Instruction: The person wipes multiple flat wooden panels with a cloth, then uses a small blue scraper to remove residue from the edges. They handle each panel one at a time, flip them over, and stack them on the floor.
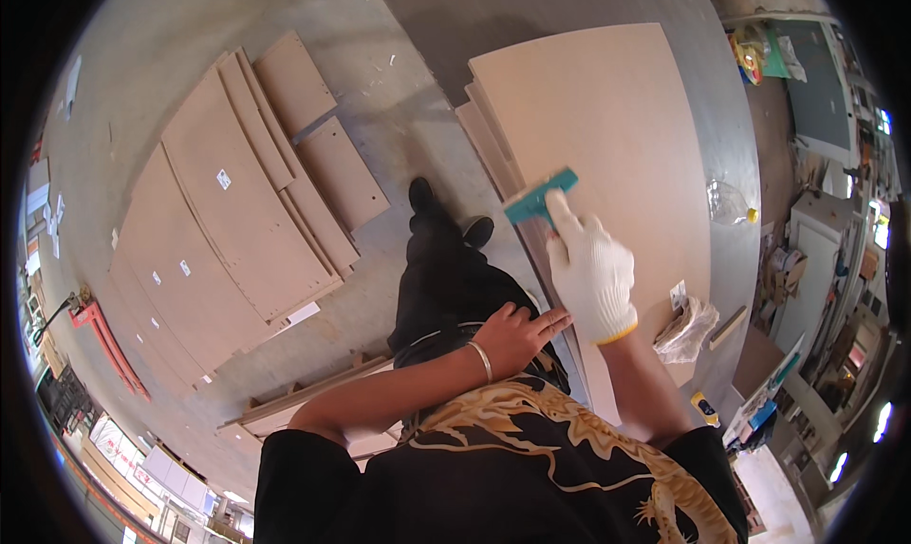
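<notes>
My right hand (pixel 596 274), in a white knit glove with a yellow cuff, grips a teal scraper (pixel 543 195) with a wide flat head. The index finger lies along its back. The scraper is over the left part of a large light-brown board (pixel 607 117), the top one of a stack. My left hand (pixel 515 338), bare and with a bracelet at the wrist, has its fingers stretched out to the near left edge of the stack, close to the right wrist. Nothing shows in it.
A crumpled whitish cloth (pixel 688 331) lies at the board's right edge. Beyond it are a clear bottle with a yellow cap (pixel 729 202) and a yellow-black bottle (pixel 704 408). More brown panels (pixel 223 179) lie on the floor at left, near a red metal tool (pixel 109 345).
</notes>
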Motion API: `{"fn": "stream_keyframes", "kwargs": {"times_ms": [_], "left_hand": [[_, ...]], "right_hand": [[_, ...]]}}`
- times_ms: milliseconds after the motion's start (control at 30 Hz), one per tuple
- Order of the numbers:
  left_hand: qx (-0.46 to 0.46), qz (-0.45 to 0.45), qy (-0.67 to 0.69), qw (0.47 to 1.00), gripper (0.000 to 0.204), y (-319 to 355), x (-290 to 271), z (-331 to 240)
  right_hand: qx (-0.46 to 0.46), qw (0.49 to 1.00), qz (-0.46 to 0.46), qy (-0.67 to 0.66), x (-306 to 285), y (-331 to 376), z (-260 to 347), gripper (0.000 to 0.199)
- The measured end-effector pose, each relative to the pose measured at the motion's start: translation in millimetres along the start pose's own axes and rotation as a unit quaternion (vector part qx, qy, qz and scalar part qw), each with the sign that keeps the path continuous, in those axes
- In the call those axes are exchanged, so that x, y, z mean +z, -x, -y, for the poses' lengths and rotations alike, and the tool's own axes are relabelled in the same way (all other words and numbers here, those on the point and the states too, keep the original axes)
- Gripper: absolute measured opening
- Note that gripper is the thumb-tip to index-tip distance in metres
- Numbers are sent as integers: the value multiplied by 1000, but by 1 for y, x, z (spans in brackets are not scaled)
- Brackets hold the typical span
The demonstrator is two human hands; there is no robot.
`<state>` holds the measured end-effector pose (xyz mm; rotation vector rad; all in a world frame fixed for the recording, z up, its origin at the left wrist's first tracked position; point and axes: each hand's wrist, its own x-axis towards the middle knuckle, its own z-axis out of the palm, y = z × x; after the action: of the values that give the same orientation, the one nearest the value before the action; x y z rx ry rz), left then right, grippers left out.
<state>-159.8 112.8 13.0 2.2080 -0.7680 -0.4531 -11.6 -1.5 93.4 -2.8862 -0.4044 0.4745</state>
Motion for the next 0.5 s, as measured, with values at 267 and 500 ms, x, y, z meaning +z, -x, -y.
{"fn": "stream_keyframes", "kwargs": {"times_ms": [267, 500], "left_hand": [[48, 88, -58, 993, 73, -7, -13, 11], [93, 127, -134, 978, 68, -9, -23, 13]], "right_hand": [[-38, 998, -57, 14, -6, -126, 36, 40], [-56, 990, -119, -59, -48, -167, 61, 43]]}}
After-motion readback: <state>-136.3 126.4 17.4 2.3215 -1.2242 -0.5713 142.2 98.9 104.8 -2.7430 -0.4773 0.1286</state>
